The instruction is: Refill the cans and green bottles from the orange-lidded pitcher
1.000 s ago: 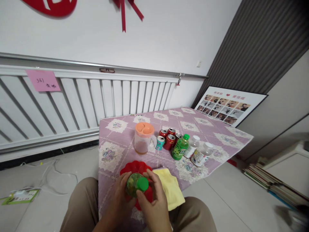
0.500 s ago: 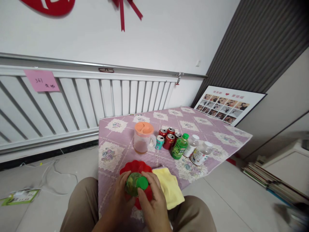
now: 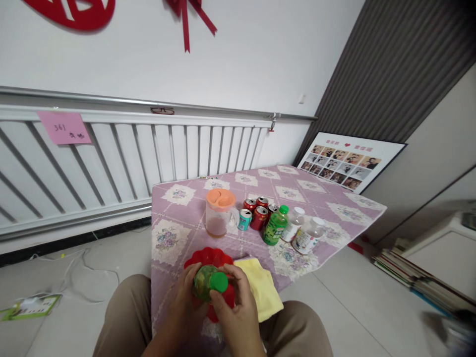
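Head view: lower centre of the frame, both hands meet over a red scalloped plastic dish [image 3: 208, 258].
Bottle: small green translucent plastic bottle [image 3: 203, 283] with a smooth round green cap [image 3: 218, 282], tilted toward the camera.
Left hand [image 3: 186, 300]: wrapped around the bottle's body.
Right hand [image 3: 234, 312]: fingers pinching the cap.
Beside: soft yellow folded cloth [image 3: 260, 287] on the quilted lilac floral tabletop [image 3: 178, 218].

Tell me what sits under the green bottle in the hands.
A red dish lies beneath the green bottle, on the table. Both hands cover its near part.
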Demonstrator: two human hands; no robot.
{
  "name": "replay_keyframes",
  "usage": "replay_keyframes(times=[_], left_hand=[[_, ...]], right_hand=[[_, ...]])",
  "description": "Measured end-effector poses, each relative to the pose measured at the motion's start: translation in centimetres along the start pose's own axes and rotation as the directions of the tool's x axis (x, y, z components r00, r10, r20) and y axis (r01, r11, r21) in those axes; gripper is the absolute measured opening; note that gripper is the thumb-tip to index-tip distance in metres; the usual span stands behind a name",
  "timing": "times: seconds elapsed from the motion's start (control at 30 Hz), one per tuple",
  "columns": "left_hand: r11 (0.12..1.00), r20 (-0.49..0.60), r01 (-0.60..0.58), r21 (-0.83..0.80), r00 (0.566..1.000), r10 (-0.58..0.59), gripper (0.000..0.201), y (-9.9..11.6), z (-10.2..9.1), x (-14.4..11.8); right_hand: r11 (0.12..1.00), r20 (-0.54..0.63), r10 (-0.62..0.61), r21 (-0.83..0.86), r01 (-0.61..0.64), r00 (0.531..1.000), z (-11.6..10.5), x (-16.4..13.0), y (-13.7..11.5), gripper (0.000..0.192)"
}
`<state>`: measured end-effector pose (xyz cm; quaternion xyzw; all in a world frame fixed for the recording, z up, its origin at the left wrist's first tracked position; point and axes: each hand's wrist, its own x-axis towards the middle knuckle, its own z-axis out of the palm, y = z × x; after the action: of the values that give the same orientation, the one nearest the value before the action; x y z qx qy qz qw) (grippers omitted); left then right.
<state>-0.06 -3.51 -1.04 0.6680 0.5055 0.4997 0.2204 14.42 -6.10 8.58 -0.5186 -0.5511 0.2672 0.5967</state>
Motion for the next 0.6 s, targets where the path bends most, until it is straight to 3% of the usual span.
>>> replay_keyframes(times=[0.13, 0.6], left_hand=[[1.0, 0.005, 0.017, -0.024, 1.0, -0.017, 0.064, 0.3, 0.15, 0.06], [1.0, -0.016, -0.025, -0.011, 1.0, 0.025, 0.063, 0.07, 0.2, -0.06]], right_hand=[[0.999, 0.026, -0.04, -0.011, 0.04, 0.999, -0.3, 0.43, -0.74, 0.023], [0.976, -0.006, -0.203, -0.083, 0.202, 0.979, -0.47, 0.38, -0.83, 0.026]])
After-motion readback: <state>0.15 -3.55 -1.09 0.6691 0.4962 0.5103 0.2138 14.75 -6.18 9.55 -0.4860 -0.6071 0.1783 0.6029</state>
